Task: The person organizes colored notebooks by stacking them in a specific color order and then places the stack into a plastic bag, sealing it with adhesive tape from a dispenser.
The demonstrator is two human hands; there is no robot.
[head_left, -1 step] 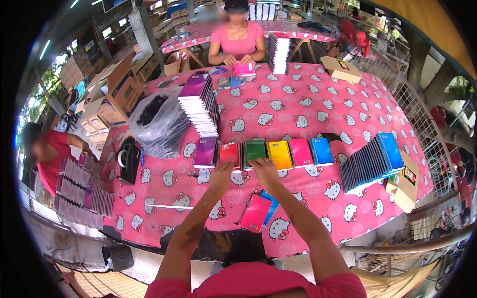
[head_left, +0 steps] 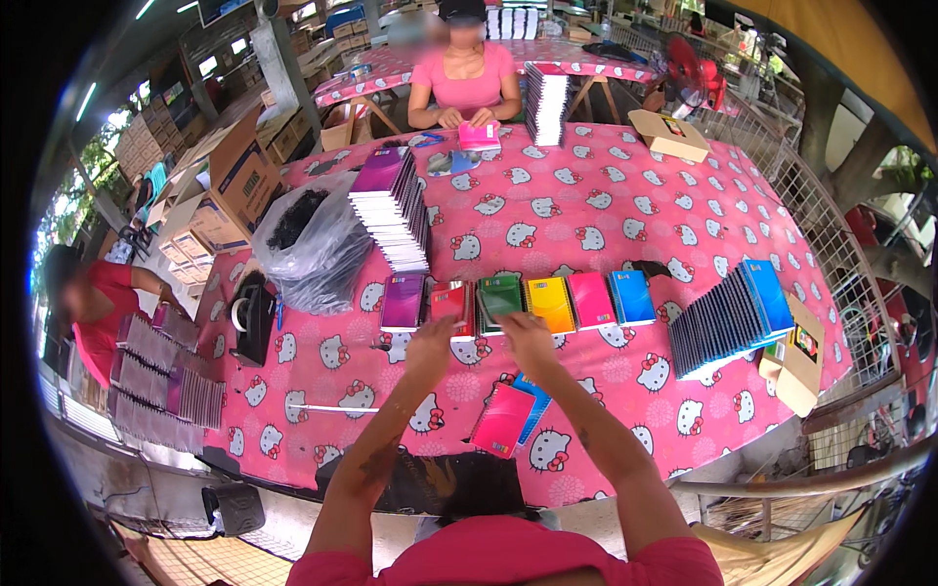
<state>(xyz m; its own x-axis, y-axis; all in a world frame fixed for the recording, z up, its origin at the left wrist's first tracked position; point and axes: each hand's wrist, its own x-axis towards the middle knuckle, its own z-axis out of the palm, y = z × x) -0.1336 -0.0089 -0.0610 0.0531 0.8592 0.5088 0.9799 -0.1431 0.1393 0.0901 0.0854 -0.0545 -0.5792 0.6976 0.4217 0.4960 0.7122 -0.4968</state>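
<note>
A row of spiral notebooks lies across the table: purple (head_left: 402, 301), red (head_left: 448, 298), green (head_left: 499, 294), yellow (head_left: 550, 304), pink (head_left: 591, 298) and blue (head_left: 633, 296). My left hand (head_left: 433, 335) is closed at the lower edge of the red notebook, with its cover slightly raised at the fingers. At the green notebook's lower right, my right hand (head_left: 525, 335) pinches its edge, and that cover tilts up a little. The fingertips partly hide both lower edges. Nearer to me, a pink notebook (head_left: 503, 420) overlaps a blue notebook (head_left: 532, 405).
Notebook stacks stand behind the row, purple (head_left: 389, 210), and at right, blue (head_left: 723, 322). A plastic bag (head_left: 318, 249), a tape dispenser (head_left: 252, 322) and a white stick (head_left: 332, 407) lie leftward. One person (head_left: 466, 83) sits opposite, handling a pink notebook; another (head_left: 107, 303) works at left.
Both hands have drawn slightly toward me at the red and green notebooks. Their covers now look lifted at the lower edges. The other notebooks stay in place.
</note>
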